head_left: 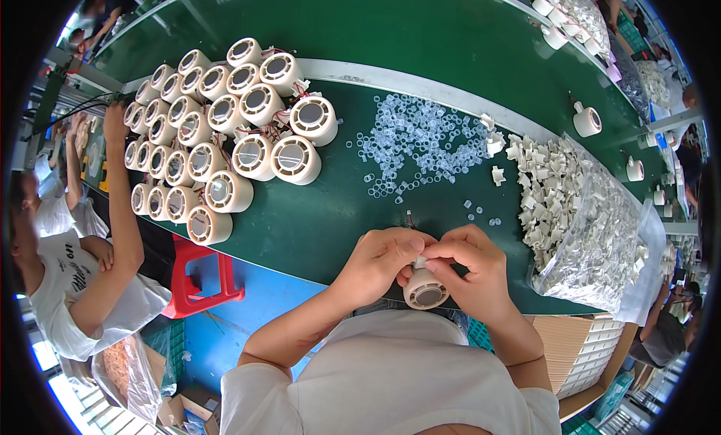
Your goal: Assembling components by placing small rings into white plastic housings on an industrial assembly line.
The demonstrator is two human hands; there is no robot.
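Close to my body at the table edge is a cream cylindrical unit [426, 291] with a grey round face, slotted rim and thin wires. My left hand [381, 261] grips it from the left, its thumb and fingertips pinched at the unit's top. From the other side my right hand [475, 270] pinches a small white plastic piece [420, 262] against the same top part. Fingers partly hide this piece, so I cannot tell how it sits. A wire end with a small connector [409, 218] sticks up beyond the hands.
Rows of similar cream units [251, 157] stand at the left. Ahead lie scattered clear plastic rings [420, 146]; at right, white plastic clips [552, 187] spill from a clear bag [601, 240]. A conveyor belt [420, 37] runs behind. A co-worker's arm [124, 210] and red stool [184, 281] are left.
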